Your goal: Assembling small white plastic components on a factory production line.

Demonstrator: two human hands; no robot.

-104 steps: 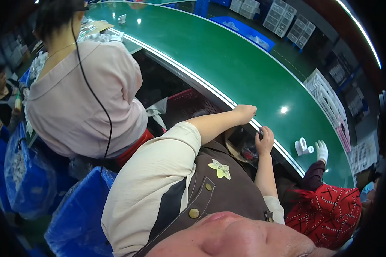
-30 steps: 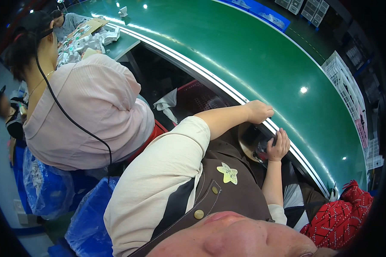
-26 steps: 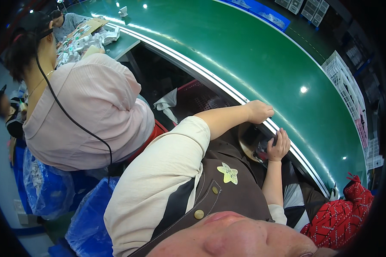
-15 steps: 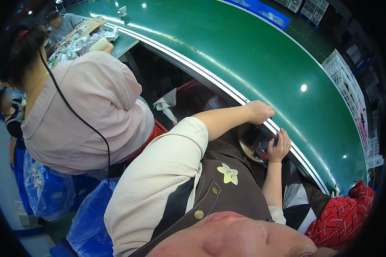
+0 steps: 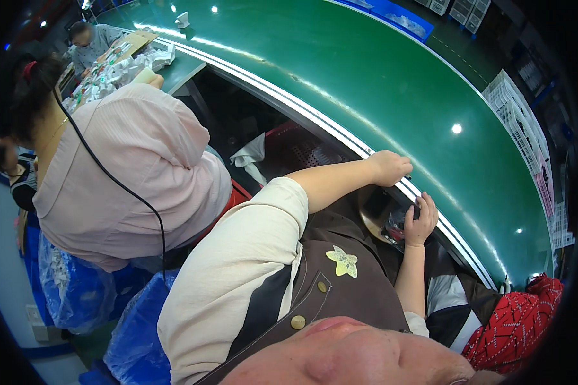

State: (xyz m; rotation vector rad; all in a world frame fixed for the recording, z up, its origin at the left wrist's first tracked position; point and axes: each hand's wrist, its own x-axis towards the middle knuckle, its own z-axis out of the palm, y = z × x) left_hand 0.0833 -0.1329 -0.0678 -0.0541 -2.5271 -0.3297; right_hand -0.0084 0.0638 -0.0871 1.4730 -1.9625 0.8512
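Note:
My left hand [image 5: 390,168] rests on the pale metal edge rail [image 5: 347,136] of a long green conveyor belt [image 5: 366,83]. Its fingers are curled together; what they hold, if anything, is hidden. Nearer my body, my right hand [image 5: 421,221] lies against the same rail. Its fingers are stretched and slightly apart, with nothing visible in them. Below the rail, beside the right wrist, is a clear plastic bag [image 5: 393,228] with dark and reddish contents that I cannot make out.
To the left sits a co-worker in a pink shirt [image 5: 128,173], facing a table piled with white parts [image 5: 119,70]. Blue plastic-lined bins [image 5: 135,321] stand behind. A red crate [image 5: 295,144] is under the belt. White baskets [image 5: 517,119] line the far side; red patterned fabric [image 5: 514,327] lies right.
My hands keep almost the same place and shape on the rail. The co-worker in pink has leaned slightly, and the whole view has shifted a little.

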